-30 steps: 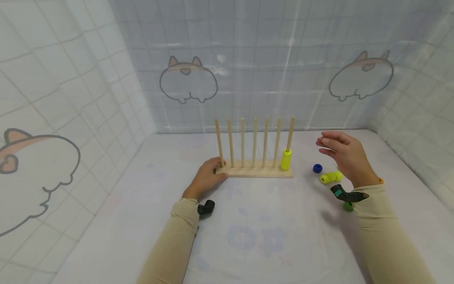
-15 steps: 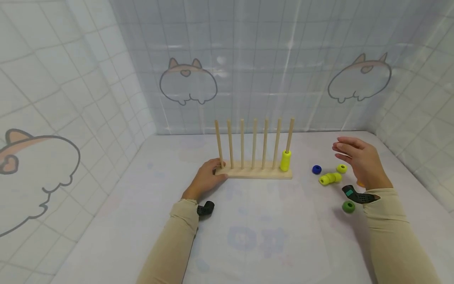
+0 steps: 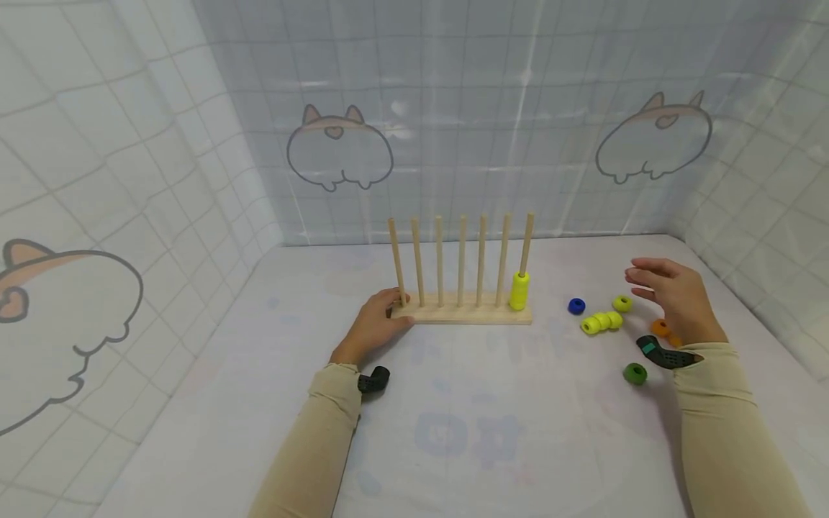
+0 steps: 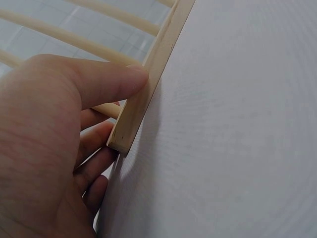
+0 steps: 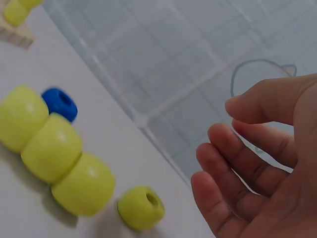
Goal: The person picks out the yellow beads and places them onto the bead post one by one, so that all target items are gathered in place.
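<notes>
A wooden peg rack (image 3: 461,314) with a row of upright pegs stands mid-table. Stacked yellow beads (image 3: 519,291) sit at the foot of its rightmost peg. My left hand (image 3: 377,321) grips the rack's left end, thumb on the front edge and fingers behind, as the left wrist view shows. My right hand (image 3: 680,298) hovers over the right side, fingers loosely bent, holding nothing. Below and left of it lie three yellow beads in a row (image 3: 601,322), a single yellow bead (image 5: 141,208) and a blue bead (image 3: 576,306). Orange beads (image 3: 660,328) lie partly hidden under the right hand.
A green bead (image 3: 635,373) lies nearer the front, left of the right sleeve. The table has a white cloth (image 3: 466,388). Tile-patterned sheets (image 3: 453,144) with cartoon drawings hang behind and at both sides.
My right hand has moved right and slightly down, away from the rack, uncovering the single yellow bead, the orange beads and the green bead. The left hand keeps its hold on the rack.
</notes>
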Motion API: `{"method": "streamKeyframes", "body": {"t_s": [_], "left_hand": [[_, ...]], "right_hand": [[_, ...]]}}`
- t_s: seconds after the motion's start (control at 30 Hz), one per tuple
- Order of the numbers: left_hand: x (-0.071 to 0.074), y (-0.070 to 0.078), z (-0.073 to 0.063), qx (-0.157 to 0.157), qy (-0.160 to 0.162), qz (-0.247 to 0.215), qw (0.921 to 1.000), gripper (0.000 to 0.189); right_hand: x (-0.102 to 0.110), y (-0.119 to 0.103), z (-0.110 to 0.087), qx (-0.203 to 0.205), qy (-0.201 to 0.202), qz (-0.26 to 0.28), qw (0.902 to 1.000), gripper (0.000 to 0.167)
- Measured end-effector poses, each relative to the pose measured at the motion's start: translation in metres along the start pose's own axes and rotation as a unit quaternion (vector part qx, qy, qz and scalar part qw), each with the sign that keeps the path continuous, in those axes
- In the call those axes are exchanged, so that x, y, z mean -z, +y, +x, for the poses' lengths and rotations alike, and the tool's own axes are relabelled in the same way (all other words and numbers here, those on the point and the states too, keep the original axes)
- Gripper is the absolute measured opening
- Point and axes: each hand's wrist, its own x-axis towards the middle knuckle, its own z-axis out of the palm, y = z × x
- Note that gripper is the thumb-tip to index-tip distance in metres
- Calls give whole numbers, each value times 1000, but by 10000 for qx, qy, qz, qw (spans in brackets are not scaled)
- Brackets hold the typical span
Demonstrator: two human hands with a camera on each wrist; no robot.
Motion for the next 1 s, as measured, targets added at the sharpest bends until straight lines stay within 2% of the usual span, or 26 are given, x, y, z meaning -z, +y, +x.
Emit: {"method": "streamKeyframes", "body": {"t_s": [0.1,0.23,0.37,0.7,1.0], "left_hand": [[0,0,0,-25,22,-6,10000,47],[0,2,-1,-97,24,-17,9999,45],[1,3,-1,-154,31,-16,9999,43],[1,4,-1,-142,62,-42,9999,42],[1,3,-1,-44,26,14,10000,45]], "right_hand": [[4,5,2,-119,9,-694,9975,58],[8,10,2,-193,-70,-1127,9934,73],[11,15,1,-285,-154,-1524,9878,80],[14,24,2,-377,-280,-1976,9791,70],[12,30,8,-397,-633,-2758,9583,65]]}}
